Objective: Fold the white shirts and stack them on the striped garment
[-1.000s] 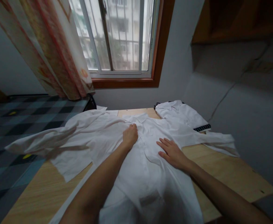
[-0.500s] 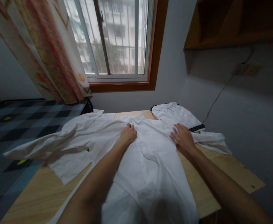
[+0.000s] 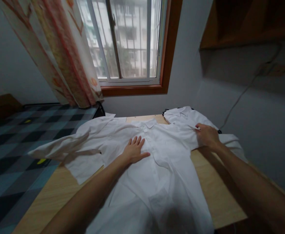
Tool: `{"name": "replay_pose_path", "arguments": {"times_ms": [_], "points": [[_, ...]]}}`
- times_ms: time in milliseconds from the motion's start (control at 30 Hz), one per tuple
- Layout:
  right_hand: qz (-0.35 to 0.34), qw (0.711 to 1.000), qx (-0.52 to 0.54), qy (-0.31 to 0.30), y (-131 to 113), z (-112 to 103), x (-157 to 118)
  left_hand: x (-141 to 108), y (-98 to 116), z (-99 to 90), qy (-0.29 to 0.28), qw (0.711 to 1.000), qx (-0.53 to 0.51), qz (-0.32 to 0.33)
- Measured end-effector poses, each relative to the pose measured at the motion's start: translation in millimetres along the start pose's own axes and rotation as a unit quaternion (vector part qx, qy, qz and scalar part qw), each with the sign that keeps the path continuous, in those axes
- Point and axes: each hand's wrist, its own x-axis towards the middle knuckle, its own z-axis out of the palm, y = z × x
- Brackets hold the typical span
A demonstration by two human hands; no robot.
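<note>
A white button-up shirt [image 3: 164, 146] lies spread front side up over the table, its collar toward the window and its near end running out of view below. Flat on the chest, left of the button line, rests my left hand [image 3: 134, 150] with fingers spread. My right hand [image 3: 207, 134] pinches the sleeve on the right near its upper part, fingers closed on the cloth. The other sleeve stretches left, past the table edge and over the checked bed. Beyond my right hand sits a folded white garment [image 3: 187, 114] with black striped cloth at its edge.
The wooden table [image 3: 217, 188] carries the shirt. A bed with a dark checked cover [image 3: 8, 156] adjoins on the left. Behind are a window [image 3: 130, 48] and a patterned curtain [image 3: 66, 58]. A wooden shelf [image 3: 244, 26] and a cable [image 3: 237, 100] are on the right wall.
My left hand has opened and flattened on the shirt's chest, slightly nearer me. My right hand has moved right and closed on the sleeve. The view has turned a little left.
</note>
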Motion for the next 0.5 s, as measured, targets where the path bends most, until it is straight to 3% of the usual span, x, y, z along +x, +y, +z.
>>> {"name": "replay_pose_path", "arguments": {"times_ms": [167,300,400,500], "points": [[-0.024,0.997,-0.044,0.057,2.3,-36.0,43.2,11.0,1.6,6.0,0.005,1.0,0.004,-0.024],[-0.005,0.997,-0.061,0.042,-4.8,-35.4,64.5,32.1,2.7,7.0,0.013,0.999,0.001,-0.039],[-0.003,0.998,-0.039,0.056,-29.4,-27.3,56.6,43.0,0.7,7.9,0.016,0.999,-0.002,-0.034],[-0.092,0.989,0.098,0.061,-66.4,-27.7,18.8,46.4,-2.5,8.6,0.023,0.999,-0.007,-0.022]]}}
